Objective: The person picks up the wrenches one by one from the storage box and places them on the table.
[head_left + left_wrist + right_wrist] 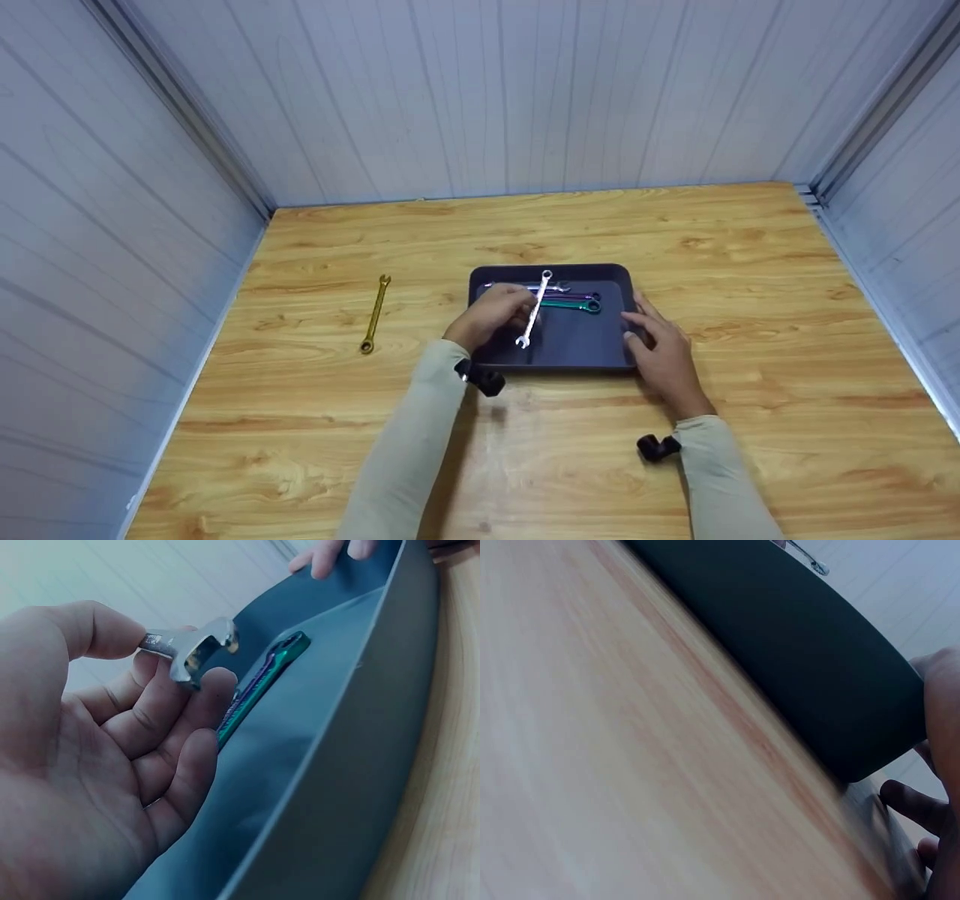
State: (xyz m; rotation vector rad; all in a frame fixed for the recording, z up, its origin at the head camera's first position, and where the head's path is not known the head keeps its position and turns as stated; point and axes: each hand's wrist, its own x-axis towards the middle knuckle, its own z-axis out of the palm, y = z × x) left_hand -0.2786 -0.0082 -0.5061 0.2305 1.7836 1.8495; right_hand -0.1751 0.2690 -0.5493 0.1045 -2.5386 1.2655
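See worktop (562, 465) below both hands, w/ dark tray (577, 341) directly under L hand (491, 313). Gripping tray's R rim w/ R hand (664, 360), fingertips hooked over. Pinching silver wrench (531, 319) w/ L hand, above tray, ring end beyond fingertips, long axis approx. fore-aft, i.e. crosswise to green wrench (566, 304) and purple wrench (581, 296) in tray, just R of L hand. Also note gold wrench (376, 315), well L of L hand, approx. fore-aft.

Left hand (90, 739) pinching 1 silver wrench (174, 649), forked end jutting past the thumb, 2 more beyond the fingertips, green wrench (256, 696) beside purple wrench (256, 679), in a tray (352, 757), right hand (324, 556) at its far rim, table (454, 727) right of the fingers
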